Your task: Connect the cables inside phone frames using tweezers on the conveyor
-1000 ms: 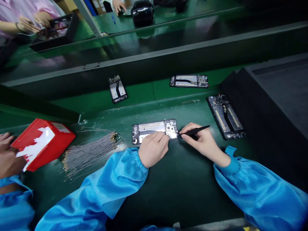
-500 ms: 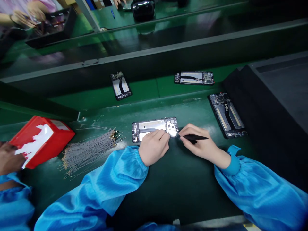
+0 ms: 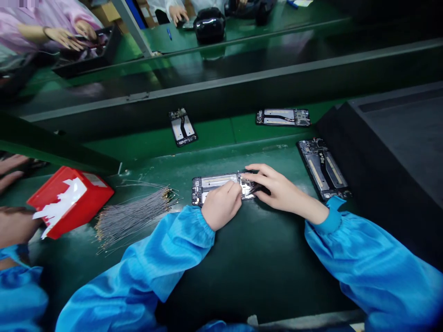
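The open phone unit (image 3: 218,180) lies flat on the green bench (image 3: 270,267), directly beneath both hands, long side toward the wearer. The left hand (image 3: 222,205) is curled over its near edge, fingers drawn together; the fingertips are hidden, so whether they pinch a part cannot be told. This placement probably steadies the unit. The right hand (image 3: 282,191) reaches over the circuit board (image 3: 245,188) end. Its thumb and fingers appear closed on a dark tool (image 3: 260,188), mostly concealed, while the foremost fingers extend over the board, presumably for fine control.

Left of the left hand, a bundle of thin grey cables (image 3: 133,216) lies loosely aligned, likely for single pickup within easy reach. Beyond it stands a red bin (image 3: 81,207), with a co-worker's hand (image 3: 17,226) beside it.

Right of the right hand, a second phone unit (image 3: 324,170) lies face-up next to a black sheet (image 3: 374,193). Beyond the grip, two further units (image 3: 183,129) (image 3: 283,117) rest well apart, presumably keeping the working area unobstructed.
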`<action>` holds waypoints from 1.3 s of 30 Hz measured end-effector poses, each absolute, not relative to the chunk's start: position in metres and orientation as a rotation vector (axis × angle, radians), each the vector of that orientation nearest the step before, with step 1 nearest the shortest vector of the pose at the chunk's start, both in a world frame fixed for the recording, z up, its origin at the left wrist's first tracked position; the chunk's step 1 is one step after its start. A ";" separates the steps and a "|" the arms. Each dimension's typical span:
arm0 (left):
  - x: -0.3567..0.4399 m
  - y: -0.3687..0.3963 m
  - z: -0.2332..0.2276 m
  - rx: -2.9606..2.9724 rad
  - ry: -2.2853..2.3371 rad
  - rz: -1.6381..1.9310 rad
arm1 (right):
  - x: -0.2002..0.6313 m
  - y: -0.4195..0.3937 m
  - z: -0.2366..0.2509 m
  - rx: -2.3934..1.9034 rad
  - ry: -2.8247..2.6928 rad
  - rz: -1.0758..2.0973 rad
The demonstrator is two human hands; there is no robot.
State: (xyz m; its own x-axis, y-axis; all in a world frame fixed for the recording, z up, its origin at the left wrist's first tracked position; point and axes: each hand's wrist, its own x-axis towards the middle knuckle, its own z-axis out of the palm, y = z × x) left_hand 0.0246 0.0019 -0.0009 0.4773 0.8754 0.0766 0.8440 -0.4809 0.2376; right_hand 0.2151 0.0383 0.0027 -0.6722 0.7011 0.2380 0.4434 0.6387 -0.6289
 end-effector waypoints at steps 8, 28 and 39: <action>0.025 0.004 0.001 2.511 1.535 0.268 | 0.213 0.046 -0.001 -0.904 -2.537 0.717; 0.019 -0.010 -0.008 2.766 1.175 0.528 | 0.205 0.056 0.007 -0.992 -2.593 0.911; -0.005 0.007 -0.007 2.816 0.943 0.510 | 0.205 0.055 0.011 -0.990 -2.585 0.961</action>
